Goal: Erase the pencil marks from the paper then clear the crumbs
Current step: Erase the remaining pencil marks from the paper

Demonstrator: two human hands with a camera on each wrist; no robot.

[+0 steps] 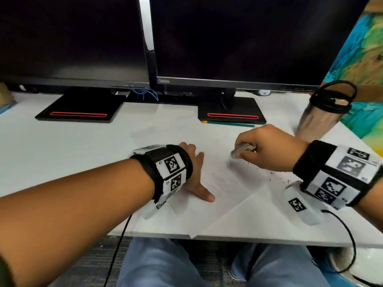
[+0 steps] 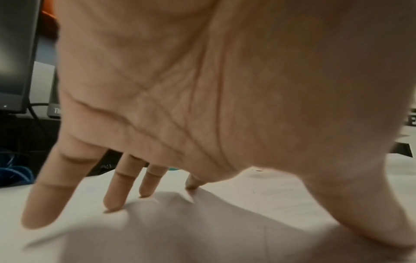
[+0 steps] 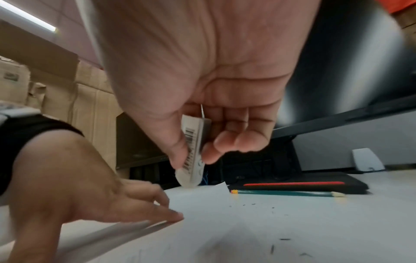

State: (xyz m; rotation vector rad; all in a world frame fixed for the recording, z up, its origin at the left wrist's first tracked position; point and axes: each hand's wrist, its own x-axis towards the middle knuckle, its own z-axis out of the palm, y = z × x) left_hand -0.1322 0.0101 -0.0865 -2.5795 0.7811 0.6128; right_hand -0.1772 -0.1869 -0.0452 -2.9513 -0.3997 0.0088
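The left hand [image 1: 193, 172] lies flat on the paper [image 1: 228, 183], fingers [image 2: 117, 192] straight and spread, their tips pressing the sheet down on the white desk [image 1: 62, 152]. At about 2 o'clock from it, the right hand [image 1: 269, 150] pinches a white eraser [image 1: 242, 151] between thumb and curled fingers; the right wrist view shows a barcode label on the eraser's sleeve and its rounded end pointing down toward the sheet. Whether that end touches the paper cannot be told, since the eraser is blurred in the head view. Faint pencil marks [image 1: 219, 181] show on the paper between the two hands. Dark eraser crumbs [image 1: 275, 177] lie scattered at 5 o'clock from the right hand, beside its wrist, with a few more at 11 o'clock. A green pencil [image 1: 228, 122] rests at 12 o'clock of the paper, just in front of the right monitor's base [image 1: 232, 112]. A metal tumbler [image 1: 323, 114] stands at 2 o'clock, near the desk's edge
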